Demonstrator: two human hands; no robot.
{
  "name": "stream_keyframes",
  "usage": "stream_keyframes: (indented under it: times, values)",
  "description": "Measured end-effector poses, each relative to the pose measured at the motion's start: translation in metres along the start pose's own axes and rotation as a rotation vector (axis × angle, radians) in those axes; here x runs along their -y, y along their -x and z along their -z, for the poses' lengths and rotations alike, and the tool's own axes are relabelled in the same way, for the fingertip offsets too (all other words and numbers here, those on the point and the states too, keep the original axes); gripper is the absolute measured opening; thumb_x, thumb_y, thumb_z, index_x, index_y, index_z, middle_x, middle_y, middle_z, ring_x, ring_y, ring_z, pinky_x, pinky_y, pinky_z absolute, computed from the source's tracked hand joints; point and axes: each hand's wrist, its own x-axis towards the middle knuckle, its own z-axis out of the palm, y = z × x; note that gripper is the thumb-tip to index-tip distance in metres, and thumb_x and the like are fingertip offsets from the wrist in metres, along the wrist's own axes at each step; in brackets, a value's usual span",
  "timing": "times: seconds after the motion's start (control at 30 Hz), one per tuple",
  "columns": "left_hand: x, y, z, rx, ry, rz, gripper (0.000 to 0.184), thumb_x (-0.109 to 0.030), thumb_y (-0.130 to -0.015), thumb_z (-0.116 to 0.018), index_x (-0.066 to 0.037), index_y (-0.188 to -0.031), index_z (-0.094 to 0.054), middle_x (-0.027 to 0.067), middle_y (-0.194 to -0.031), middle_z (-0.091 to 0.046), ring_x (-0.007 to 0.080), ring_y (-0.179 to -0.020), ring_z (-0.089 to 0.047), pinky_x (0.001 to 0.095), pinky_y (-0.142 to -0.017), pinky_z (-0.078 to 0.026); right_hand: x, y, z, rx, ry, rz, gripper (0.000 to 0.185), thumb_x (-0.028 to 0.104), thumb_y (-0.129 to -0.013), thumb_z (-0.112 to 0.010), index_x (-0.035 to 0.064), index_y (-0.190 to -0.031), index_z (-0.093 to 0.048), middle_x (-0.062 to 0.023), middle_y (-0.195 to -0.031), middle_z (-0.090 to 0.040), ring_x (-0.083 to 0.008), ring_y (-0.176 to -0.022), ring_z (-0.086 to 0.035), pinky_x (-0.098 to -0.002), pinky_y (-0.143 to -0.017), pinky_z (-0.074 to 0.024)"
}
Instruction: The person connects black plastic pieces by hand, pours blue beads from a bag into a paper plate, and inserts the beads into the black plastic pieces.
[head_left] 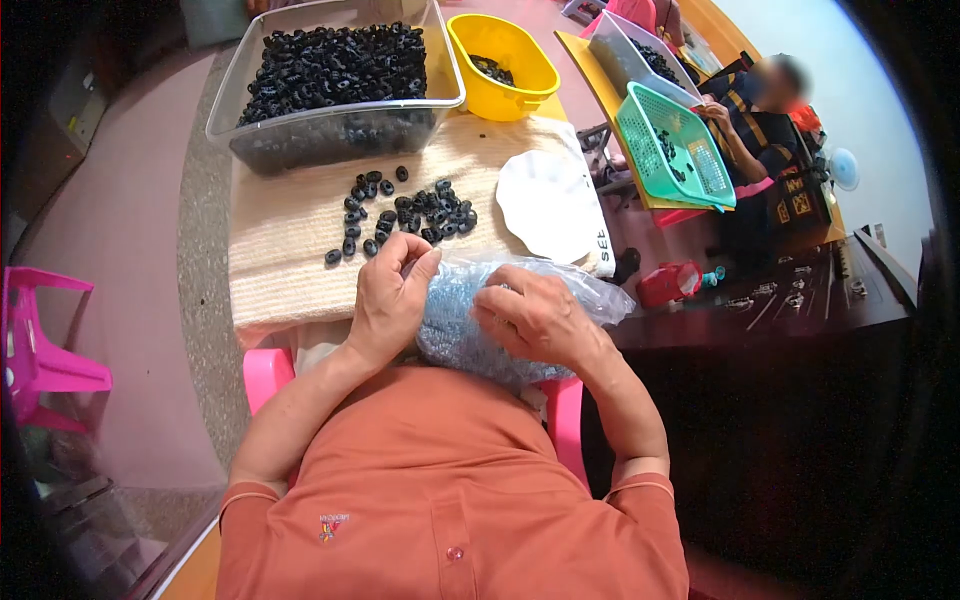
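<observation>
Near the front edge of the towel-covered table, my left hand (393,297) is closed, thumb and forefinger pinched together. Whatever sits between those fingertips is too small to make out. My right hand (537,315) is curled over a clear plastic bag (450,325) filled with small bluish pieces, its fingertips drawn together and their contents hidden. The bag lies against my body, at the table edge. Just beyond my left hand, loose small black ring-like parts (432,208) are scattered on the cream towel (285,225). A white scalloped sheet (545,205) lies right of them.
A clear bin (340,125) heaped with black parts stands at the back, beside a yellow basin (505,60) holding a few more. To the right, another person (765,125) sits by a green basket (655,165). A pink stool (50,350) stands left.
</observation>
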Motion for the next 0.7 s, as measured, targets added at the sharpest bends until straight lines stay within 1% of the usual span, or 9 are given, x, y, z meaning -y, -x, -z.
stream_keyframes:
  times: [0.07, 0.1, 0.2, 0.23, 0.3, 0.33, 0.4, 0.53, 0.7]
  values:
    - [-0.001, 0.0, 0.0, -0.001, -0.013, -0.002, 0.015, -0.014, -0.102, -0.067, 0.0, -0.098, -0.064, 0.0075, -0.076, -0.065, 0.0127, -0.07, -0.06, 0.0307, -0.064, -0.049, -0.002, -0.001, -0.001, 0.032, -0.057, -0.041, 0.011, 0.019, -0.093, -0.071, 0.009, -0.096, -0.067, -0.0119, -0.089, -0.062, -0.0362, -0.079, -0.066, -0.0456, -0.069, -0.0549]
    - [-0.001, 0.0, 0.0, -0.001, -0.042, -0.003, 0.013, -0.013, -0.1, -0.068, -0.001, -0.099, -0.064, 0.009, -0.076, -0.065, 0.0182, -0.069, -0.062, 0.0329, -0.065, -0.05, -0.003, -0.002, -0.002, 0.033, -0.081, -0.05, 0.012, 0.019, -0.093, -0.071, 0.0089, -0.097, -0.067, -0.0124, -0.089, -0.062, -0.0369, -0.08, -0.066, -0.0464, -0.07, -0.0546]
    - [-0.003, 0.004, 0.001, -0.007, -0.246, -0.219, 0.018, -0.016, -0.096, -0.076, -0.004, -0.103, -0.065, 0.0089, -0.089, -0.065, 0.0173, -0.083, -0.063, 0.0298, -0.073, -0.051, -0.007, -0.005, -0.004, 0.019, -0.086, -0.05, 0.013, 0.013, -0.09, -0.074, 0.0057, -0.097, -0.066, -0.0133, -0.09, -0.063, -0.036, -0.079, -0.066, -0.0443, -0.069, -0.0532]
    - [-0.006, 0.005, 0.0, -0.032, -0.276, -0.356, 0.021, -0.017, -0.091, -0.08, -0.004, -0.101, -0.066, 0.0101, -0.094, -0.065, 0.0216, -0.084, -0.063, 0.0331, -0.074, -0.052, -0.008, -0.005, -0.005, 0.013, -0.075, -0.046, 0.014, 0.01, -0.089, -0.076, 0.0042, -0.097, -0.065, -0.0136, -0.09, -0.063, -0.0352, -0.079, -0.066, -0.0428, -0.068, -0.0527]
    - [-0.014, 0.005, -0.004, -0.081, -0.335, -0.633, 0.029, -0.02, -0.082, -0.087, -0.005, -0.099, -0.068, 0.0126, -0.102, -0.065, 0.0303, -0.087, -0.065, 0.0396, -0.074, -0.054, -0.01, -0.005, -0.004, 0.034, -0.119, -0.068, 0.015, 0.016, -0.092, -0.072, 0.0071, -0.101, -0.066, -0.0146, -0.091, -0.063, -0.0379, -0.083, -0.066, -0.0464, -0.071, -0.0529]
    - [-0.017, 0.006, -0.004, -0.04, -0.349, -0.668, 0.032, -0.022, -0.079, -0.088, -0.006, -0.098, -0.069, 0.0127, -0.105, -0.064, 0.0303, -0.089, -0.065, 0.0397, -0.075, -0.055, -0.011, -0.005, -0.003, 0.046, -0.141, -0.08, 0.016, 0.019, -0.093, -0.07, 0.0085, -0.104, -0.066, -0.015, -0.092, -0.063, -0.0392, -0.085, -0.066, -0.0482, -0.072, -0.053]
    - [-0.021, 0.011, -0.004, 0.043, -0.377, -0.738, 0.037, -0.025, -0.073, -0.092, -0.008, -0.097, -0.069, 0.013, -0.112, -0.062, 0.0304, -0.093, -0.064, 0.0398, -0.076, -0.055, -0.013, -0.003, -0.002, 0.069, -0.151, -0.099, 0.016, 0.019, -0.093, -0.07, 0.008, -0.104, -0.065, -0.0155, -0.092, -0.063, -0.0393, -0.086, -0.066, -0.0485, -0.073, -0.0527]
    - [-0.023, 0.016, -0.006, 0.107, -0.425, -0.753, 0.04, -0.027, -0.071, -0.093, -0.007, -0.097, -0.07, 0.0128, -0.112, -0.06, 0.0311, -0.097, -0.063, 0.0408, -0.08, -0.054, -0.011, -0.003, -0.001, 0.066, -0.162, -0.119, 0.017, 0.018, -0.092, -0.069, 0.0077, -0.105, -0.065, -0.0161, -0.093, -0.064, -0.0397, -0.088, -0.065, -0.0491, -0.075, -0.0523]
    - [-0.028, 0.022, -0.008, 0.128, -0.454, -0.692, 0.037, -0.021, -0.071, -0.09, -0.005, -0.097, -0.07, 0.0128, -0.11, -0.06, 0.0315, -0.098, -0.062, 0.0417, -0.081, -0.052, -0.015, -0.001, -0.003, 0.049, -0.167, -0.124, 0.017, 0.017, -0.092, -0.07, 0.0082, -0.105, -0.065, -0.0164, -0.093, -0.064, -0.04, -0.086, -0.065, -0.0489, -0.073, -0.0522]
